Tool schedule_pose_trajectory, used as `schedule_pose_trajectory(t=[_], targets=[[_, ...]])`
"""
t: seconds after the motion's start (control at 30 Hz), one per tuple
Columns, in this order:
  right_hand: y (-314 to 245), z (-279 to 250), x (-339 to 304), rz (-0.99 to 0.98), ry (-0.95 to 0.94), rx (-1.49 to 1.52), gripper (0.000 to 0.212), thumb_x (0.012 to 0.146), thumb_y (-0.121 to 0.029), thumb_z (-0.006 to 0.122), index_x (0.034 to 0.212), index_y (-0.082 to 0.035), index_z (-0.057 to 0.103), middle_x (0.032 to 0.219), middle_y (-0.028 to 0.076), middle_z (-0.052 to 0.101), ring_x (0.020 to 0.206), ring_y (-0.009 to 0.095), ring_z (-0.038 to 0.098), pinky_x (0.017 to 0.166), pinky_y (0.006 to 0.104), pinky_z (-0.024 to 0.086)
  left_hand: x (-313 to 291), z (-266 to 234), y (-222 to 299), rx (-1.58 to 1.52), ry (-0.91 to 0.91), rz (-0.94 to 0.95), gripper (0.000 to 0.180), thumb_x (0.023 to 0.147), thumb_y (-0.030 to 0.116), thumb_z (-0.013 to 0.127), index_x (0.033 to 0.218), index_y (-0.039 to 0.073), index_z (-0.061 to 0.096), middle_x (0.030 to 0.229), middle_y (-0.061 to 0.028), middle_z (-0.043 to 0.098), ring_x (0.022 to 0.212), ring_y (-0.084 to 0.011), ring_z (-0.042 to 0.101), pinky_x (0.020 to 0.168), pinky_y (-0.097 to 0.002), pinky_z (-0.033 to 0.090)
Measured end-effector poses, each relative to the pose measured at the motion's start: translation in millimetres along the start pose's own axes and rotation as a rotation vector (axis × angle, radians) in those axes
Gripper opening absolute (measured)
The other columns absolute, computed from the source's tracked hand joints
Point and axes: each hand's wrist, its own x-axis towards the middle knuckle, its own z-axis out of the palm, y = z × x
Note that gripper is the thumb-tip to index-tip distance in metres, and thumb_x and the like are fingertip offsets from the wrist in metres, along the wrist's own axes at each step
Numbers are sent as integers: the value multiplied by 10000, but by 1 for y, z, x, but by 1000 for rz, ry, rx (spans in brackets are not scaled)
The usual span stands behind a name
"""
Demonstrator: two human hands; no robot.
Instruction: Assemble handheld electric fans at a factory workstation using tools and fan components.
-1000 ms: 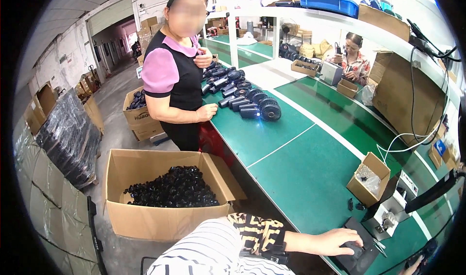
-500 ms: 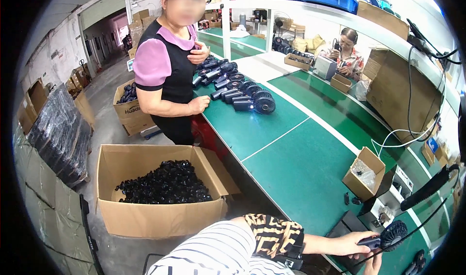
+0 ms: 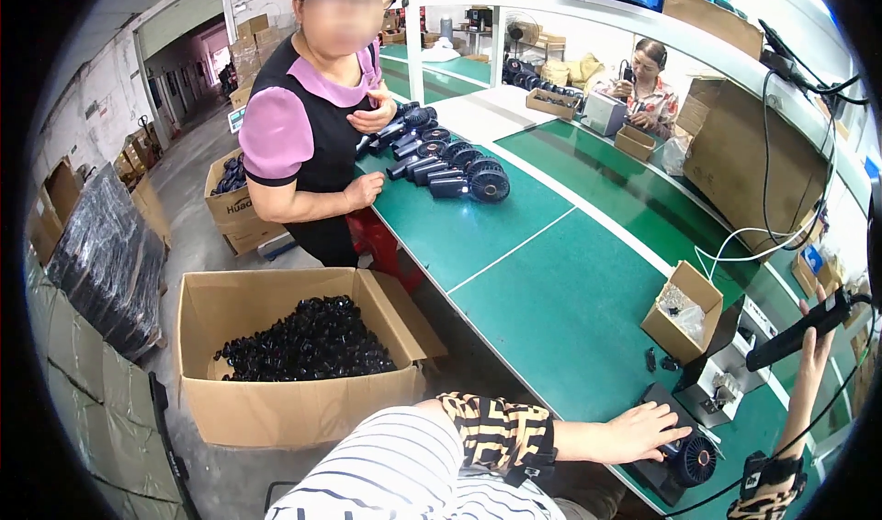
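Observation:
My left hand [image 3: 643,431] lies over the dark handle of a handheld fan [image 3: 695,462], with its fingers curved across it. The fan's round grille faces up, beside the black block [image 3: 657,483] under it. My right hand [image 3: 814,338] is raised at the right, its fingers around a black electric screwdriver [image 3: 781,344] with a cord; part of the hand is hidden behind the tool. Between the hands stands a small screw feeder machine [image 3: 712,399] with a metal front.
A carton with a plastic bag [image 3: 657,322] and small black parts [image 3: 657,361] are on the green bench [image 3: 551,309]. Several fans [image 3: 459,173] lie farther off by a standing person [image 3: 312,134]. A large carton [image 3: 294,414] of black parts stands left. Another person [image 3: 648,93] works opposite.
The fan has come down onto the black block under my left hand. My right hand has left the fan and risen to the screwdriver. The view has shifted slightly.

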Motion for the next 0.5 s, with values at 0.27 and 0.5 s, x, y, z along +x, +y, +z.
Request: schedule_pose_trajectory(t=[0.27, 0.5], targets=[[-63, 6, -15, 73, 249, 201, 395, 999, -198, 541, 1341, -32, 431, 1144, 48, 563, 888, 101, 573, 838, 254, 460, 9, 8, 8, -60, -144, -13, 731, 748, 309, 756, 1379, 92, 459, 1063, -89, 505, 1010, -258, 481, 877, -391, 395], [-90, 37, -31, 181, 302, 502, 608, 969, -496, 486, 1377, -53, 402, 960, 54, 575, 760, 133, 548, 684, 261, 460, 15, -18, 1, -41, -143, -101, 546, 806, 372, 701, 1237, 65, 569, 1209, -109, 552, 1214, -290, 457, 1023, -474, 317]])
